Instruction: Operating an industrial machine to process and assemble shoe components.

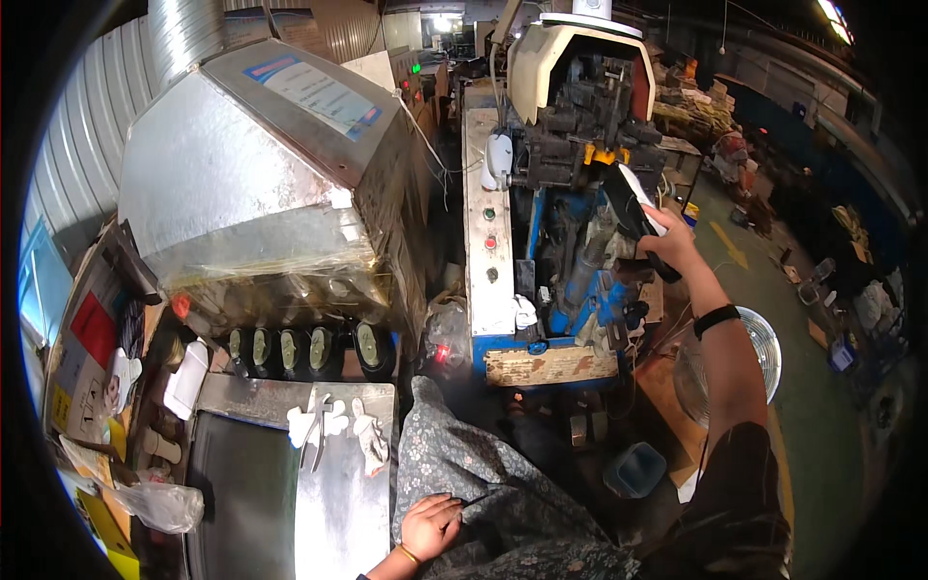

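My right hand (670, 240) is raised in front of a blue and black shoe-making machine (570, 155) and grips a black shoe (629, 205) with a white inner side, holding it up against the machine's dark working head. A black band sits on that wrist. My left hand (430, 525) rests low on my lap, on flower-patterned grey cloth (483, 483), fingers loosely curled around a thin dark tool whose kind I cannot make out. A bracelet is on the left wrist.
A big sheet-metal hood (261, 164) stands at the left over a row of black shoes (309, 350). A steel table (338, 483) carries pliers and white scraps. A round fan (764, 348) and a blue bin (635, 469) sit on the floor at right.
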Motion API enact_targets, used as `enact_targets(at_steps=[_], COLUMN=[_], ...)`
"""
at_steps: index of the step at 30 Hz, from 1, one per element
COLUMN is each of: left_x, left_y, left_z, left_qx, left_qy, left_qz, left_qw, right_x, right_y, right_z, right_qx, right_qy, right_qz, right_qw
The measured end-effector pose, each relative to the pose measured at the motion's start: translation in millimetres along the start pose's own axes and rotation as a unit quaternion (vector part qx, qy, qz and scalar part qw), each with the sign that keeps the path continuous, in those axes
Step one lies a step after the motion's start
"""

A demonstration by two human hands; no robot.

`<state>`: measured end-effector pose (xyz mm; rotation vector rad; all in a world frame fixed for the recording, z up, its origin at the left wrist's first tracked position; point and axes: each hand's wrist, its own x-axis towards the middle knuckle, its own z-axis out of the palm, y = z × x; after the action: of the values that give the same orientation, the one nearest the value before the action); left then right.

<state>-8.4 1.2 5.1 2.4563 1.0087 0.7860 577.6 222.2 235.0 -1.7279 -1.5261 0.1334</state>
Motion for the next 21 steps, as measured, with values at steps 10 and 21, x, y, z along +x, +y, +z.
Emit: enact_targets(at_steps=[10,21], left_x=[18.2,43.2], left_y=[7.9,43.7], left_z=[0.5,-37.8], left_qx=[-0.005,-0.345], left_qy=[0.000,-0.052], left_qz=[0.011,-0.209], left_qw=[1.000,0.913], right_x=[-30.9,0.7], right_y=[-42.8,-13.1], right_z=[55.6,72.3], right_qx=[-0.273,-0.261], right_qy=[0.026,0.096], right_qz=[0.024,-0.048], right_qw=[0.961,0.959])
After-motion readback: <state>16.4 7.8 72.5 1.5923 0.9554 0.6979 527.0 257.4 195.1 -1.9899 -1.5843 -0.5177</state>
